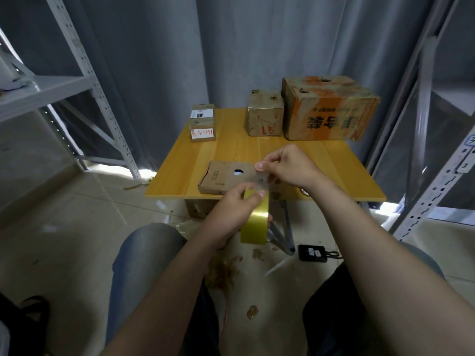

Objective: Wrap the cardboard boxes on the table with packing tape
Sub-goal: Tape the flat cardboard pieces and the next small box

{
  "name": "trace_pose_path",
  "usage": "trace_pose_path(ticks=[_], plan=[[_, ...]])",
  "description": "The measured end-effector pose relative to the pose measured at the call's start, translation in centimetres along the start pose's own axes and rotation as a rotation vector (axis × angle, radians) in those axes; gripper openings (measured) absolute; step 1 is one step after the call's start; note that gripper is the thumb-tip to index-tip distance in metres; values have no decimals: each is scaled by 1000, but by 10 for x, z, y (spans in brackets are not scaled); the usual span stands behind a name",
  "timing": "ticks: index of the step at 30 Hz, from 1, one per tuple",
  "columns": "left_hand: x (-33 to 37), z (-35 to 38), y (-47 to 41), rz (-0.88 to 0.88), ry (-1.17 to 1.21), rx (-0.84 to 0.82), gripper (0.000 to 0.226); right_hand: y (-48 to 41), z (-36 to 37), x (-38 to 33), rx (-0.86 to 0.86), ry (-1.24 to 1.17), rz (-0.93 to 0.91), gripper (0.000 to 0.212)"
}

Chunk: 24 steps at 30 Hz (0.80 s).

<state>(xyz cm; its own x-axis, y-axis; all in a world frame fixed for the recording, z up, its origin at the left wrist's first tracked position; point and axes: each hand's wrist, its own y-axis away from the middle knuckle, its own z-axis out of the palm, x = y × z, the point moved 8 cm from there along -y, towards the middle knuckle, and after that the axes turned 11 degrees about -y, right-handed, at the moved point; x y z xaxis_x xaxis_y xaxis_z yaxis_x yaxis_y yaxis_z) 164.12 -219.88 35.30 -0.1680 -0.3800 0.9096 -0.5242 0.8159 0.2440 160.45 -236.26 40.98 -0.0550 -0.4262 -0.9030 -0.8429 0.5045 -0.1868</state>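
Note:
A flat cardboard box (221,179) with a hole in its top lies near the front edge of the yellow wooden table (231,150). My left hand (231,211) grips a yellow roll of packing tape (255,222) just in front of the table edge. My right hand (288,167) pinches the clear tape end (262,179), pulled up from the roll and stretched over the box's right side. At the back of the table stand a large orange-marked box (329,111), a medium box (266,114) and two small stacked boxes (203,123).
Grey metal shelving stands to the left (84,80) and right (437,150). A grey curtain hangs behind the table. Tape scraps litter the floor by my knees, and a black device with a cable (312,253) lies beside the table's folding legs (282,232).

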Motion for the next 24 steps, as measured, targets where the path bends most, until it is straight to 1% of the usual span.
trace_pose_path(ticks=[3,5,7,9,10,13,16,20,24], plan=[[3,-2,-4,26,-67,21,41,-7,-1,2,0,24,24,11],[-3,-6,-5,-16,-51,33,46,-14,-6,1,28,17,29,14],[-16,-3,-3,-85,-104,-42,37,-23,-18,-1,107,18,25,19],[-26,12,5,-129,-30,-154,24,-33,-25,-3,137,63,22,20],[-28,17,7,-126,20,-165,22,-39,-26,-2,140,82,28,21],[-33,23,2,-94,62,-115,24,-57,-32,7,174,120,87,22],[-37,17,-4,-116,0,-53,28,-71,-30,20,153,128,155,19],[-34,17,-6,-146,47,-78,30,-78,-19,37,136,197,207,15],[-37,20,-13,-168,89,-128,42,-81,-21,58,189,237,266,21]])
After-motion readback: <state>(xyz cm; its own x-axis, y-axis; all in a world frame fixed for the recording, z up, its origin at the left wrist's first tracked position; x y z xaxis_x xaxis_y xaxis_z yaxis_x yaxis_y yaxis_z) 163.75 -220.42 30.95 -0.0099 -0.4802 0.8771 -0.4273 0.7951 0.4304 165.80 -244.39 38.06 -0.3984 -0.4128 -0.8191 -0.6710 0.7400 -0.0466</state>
